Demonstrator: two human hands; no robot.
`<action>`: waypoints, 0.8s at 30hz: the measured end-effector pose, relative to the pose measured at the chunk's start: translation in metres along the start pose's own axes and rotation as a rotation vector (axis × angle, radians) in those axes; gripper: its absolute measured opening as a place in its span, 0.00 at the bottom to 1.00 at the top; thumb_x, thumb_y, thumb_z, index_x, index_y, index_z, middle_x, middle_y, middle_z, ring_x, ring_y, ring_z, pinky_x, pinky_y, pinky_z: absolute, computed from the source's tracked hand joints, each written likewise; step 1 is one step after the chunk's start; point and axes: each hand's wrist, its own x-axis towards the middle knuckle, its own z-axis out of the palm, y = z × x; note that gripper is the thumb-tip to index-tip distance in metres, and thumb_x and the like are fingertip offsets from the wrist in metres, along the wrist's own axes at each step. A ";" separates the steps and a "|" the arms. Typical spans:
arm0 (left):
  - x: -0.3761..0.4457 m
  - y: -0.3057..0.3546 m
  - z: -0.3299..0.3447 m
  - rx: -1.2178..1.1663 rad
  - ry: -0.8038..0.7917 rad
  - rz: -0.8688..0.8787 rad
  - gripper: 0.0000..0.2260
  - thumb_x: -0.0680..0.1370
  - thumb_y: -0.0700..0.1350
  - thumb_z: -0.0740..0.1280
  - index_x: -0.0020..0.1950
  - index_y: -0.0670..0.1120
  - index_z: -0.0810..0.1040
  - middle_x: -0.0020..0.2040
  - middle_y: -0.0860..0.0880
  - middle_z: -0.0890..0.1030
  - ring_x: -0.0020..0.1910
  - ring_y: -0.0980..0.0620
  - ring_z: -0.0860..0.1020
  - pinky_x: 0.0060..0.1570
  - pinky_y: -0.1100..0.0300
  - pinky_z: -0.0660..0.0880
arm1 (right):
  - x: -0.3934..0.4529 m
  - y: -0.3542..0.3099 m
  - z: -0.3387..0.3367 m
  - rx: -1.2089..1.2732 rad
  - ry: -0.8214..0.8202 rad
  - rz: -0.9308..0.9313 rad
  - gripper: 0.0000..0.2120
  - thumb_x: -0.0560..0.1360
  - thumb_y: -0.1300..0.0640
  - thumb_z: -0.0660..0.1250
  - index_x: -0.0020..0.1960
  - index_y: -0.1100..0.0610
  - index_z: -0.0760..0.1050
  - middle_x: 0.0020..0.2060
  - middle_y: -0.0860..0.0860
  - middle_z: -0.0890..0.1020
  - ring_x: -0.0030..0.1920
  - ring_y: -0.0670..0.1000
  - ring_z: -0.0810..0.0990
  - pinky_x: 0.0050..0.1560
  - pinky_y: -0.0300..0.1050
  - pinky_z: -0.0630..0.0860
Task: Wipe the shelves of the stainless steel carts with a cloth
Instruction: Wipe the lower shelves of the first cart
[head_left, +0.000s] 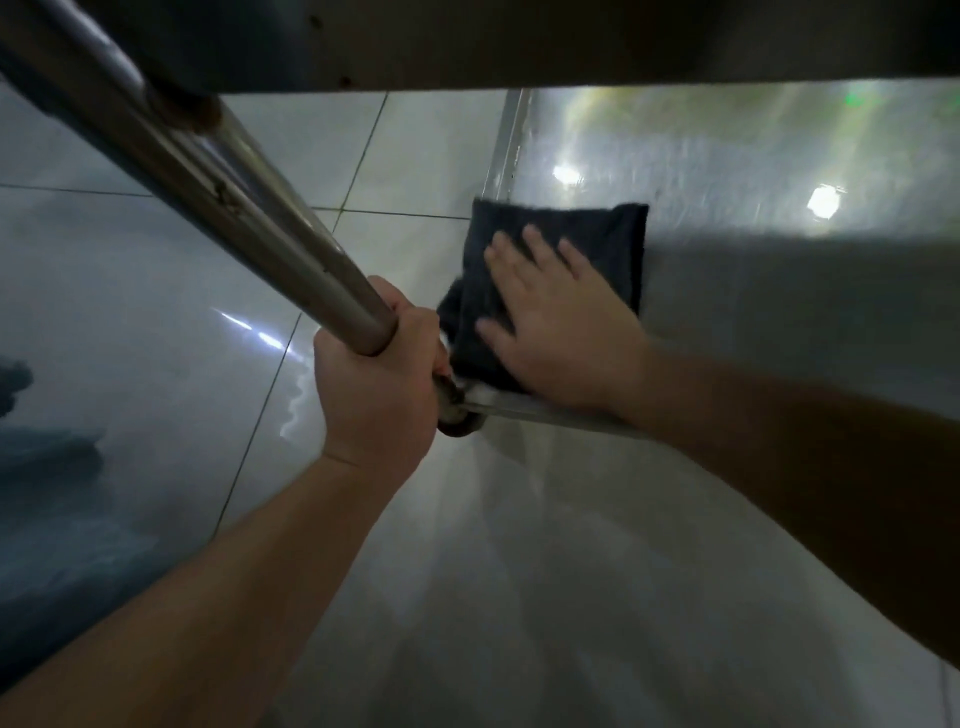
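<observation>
cloth (561, 249): dark, folded, flat at the near-left corner of the low shelf (779, 322) | right hand (561, 332): fingers straight, pressing it down to wipe | left hand (379, 379): fingers clenched round cart post (223, 192), likely steadying cart | tiled floor (156, 312) beside

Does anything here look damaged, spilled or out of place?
Only small things. The cart post that the left hand grips shows brownish, rust-like spots. The dark cloth under the right hand hangs slightly over the shelf corner. Nothing looks spilled.
</observation>
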 end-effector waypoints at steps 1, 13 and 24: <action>0.000 0.000 0.000 -0.005 0.003 -0.006 0.06 0.71 0.35 0.64 0.36 0.42 0.68 0.25 0.50 0.71 0.27 0.51 0.71 0.31 0.61 0.73 | -0.022 -0.001 0.001 -0.005 -0.054 -0.096 0.36 0.83 0.36 0.45 0.85 0.53 0.47 0.84 0.49 0.49 0.84 0.52 0.43 0.82 0.54 0.40; 0.001 0.002 0.000 -0.049 -0.010 -0.082 0.11 0.70 0.35 0.65 0.33 0.49 0.70 0.25 0.51 0.71 0.26 0.53 0.72 0.31 0.57 0.73 | 0.091 0.043 -0.021 0.014 0.034 0.194 0.35 0.83 0.37 0.46 0.85 0.52 0.47 0.84 0.50 0.50 0.84 0.55 0.47 0.81 0.57 0.43; 0.000 0.004 -0.005 -0.012 -0.053 -0.098 0.14 0.73 0.38 0.66 0.31 0.54 0.75 0.27 0.51 0.73 0.27 0.52 0.72 0.30 0.58 0.74 | 0.015 -0.022 0.017 0.045 0.057 -0.028 0.32 0.83 0.33 0.42 0.83 0.43 0.53 0.84 0.49 0.50 0.84 0.54 0.47 0.81 0.58 0.43</action>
